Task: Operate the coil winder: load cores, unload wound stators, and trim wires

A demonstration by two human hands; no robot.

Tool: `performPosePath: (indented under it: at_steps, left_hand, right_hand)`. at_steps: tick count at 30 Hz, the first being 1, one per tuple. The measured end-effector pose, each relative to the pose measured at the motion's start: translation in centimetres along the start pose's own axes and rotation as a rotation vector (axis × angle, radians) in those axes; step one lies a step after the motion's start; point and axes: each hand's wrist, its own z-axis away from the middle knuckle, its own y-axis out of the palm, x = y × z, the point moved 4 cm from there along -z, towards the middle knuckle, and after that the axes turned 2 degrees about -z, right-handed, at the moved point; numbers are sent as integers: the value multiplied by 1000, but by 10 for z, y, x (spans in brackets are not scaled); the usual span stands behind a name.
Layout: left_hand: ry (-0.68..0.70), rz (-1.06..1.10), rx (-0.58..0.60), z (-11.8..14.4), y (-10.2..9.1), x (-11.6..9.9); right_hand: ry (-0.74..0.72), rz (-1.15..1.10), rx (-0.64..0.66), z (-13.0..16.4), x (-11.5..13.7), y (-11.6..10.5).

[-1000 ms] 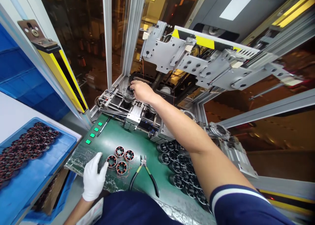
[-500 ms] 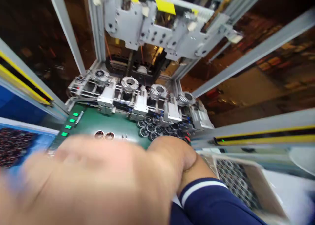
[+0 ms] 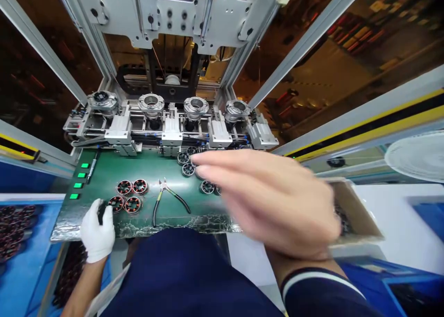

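Note:
My left hand (image 3: 98, 233), in a white glove, is at the front left of the green work surface (image 3: 166, 169). Its thumb and fingers are closed around a dark motor stator (image 3: 102, 208), mostly hidden by the glove. Right beside it sit several copper-wound stators (image 3: 132, 205) in a small group. Wire cutters (image 3: 164, 186) with black handles lie spread to the right of them. My bare right hand (image 3: 277, 201) is raised close to the camera, fingers stretched out leftward, with nothing visible in it. Behind its fingertips are black motor rings (image 3: 188, 170) with silver rims, partly covered.
At the back stands a row of metal fixtures (image 3: 151, 103) with round holders; the leftmost contains a dark part. Machine plates (image 3: 180, 21) hang above. Blue bins (image 3: 38, 270) with parts are at left, a carton (image 3: 360, 210) at right. Green lights (image 3: 78, 185) line the left edge.
My right hand, earlier blurred across the lower left and middle, has moved right. The view has shifted, and my gloved left hand, the wire cutters and more stators now show.

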Motion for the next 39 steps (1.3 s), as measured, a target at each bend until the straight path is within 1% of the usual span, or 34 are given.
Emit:
performPosePath:
  at_steps: [2, 3, 4, 5, 6, 8, 9, 11, 13, 15, 18, 22, 28, 31, 36, 39]
  left_hand:
    - [6, -59, -33, 1, -1, 1]
    - [11, -78, -38, 2, -1, 2]
    - [13, -84, -37, 2, -1, 2]
    - [10, -82, -36, 2, -1, 2]
    - [5, -78, -37, 1, -1, 3]
    - [-8, -74, -37, 1, -2, 3]
    - [-12, -76, -36, 2, -2, 3]
    - [-10, -85, -34, 2, -1, 3]
    - [-1, -93, -29, 3, -1, 2]
    - [3, -94, -23, 3, 0, 2]
    - [-5, -98, -11, 3, 0, 2]
    - [13, -113, -9, 4, 0, -1]
    - [19, -144, -12, 5, 1, -2]
    - [16, -147, -13, 6, 2, -2]
    - [32, -155, -6, 7, 3, -1]
    - [29, -153, -13, 9, 3, 1]
  right_hand:
    - [-220, 140, -261, 1, -17, -19]
    - [-284, 195, -346, 3, -32, -22]
    - [-310, 230, -361, 5, -51, -19]
    - [-318, 256, -322, 8, -71, -11]
    - [-311, 286, -243, 12, -93, 3]
    - [-286, 388, -55, 24, -134, 38]
    - [-263, 457, 10, 32, -152, 56]
    - [-200, 573, 85, 49, -179, 84]
    - [-133, 637, 111, 62, -193, 102]
    - [-96, 662, 124, 67, -198, 111]
    - [-88, 676, 141, 64, -198, 116]
    - [-111, 655, 129, 60, -197, 118]
    - [-185, 615, 167, 59, -186, 126]
    - [-197, 603, 157, 55, -182, 129]
    - [-159, 561, 154, 51, -184, 141]
    - [-145, 506, 101, 52, -180, 146]
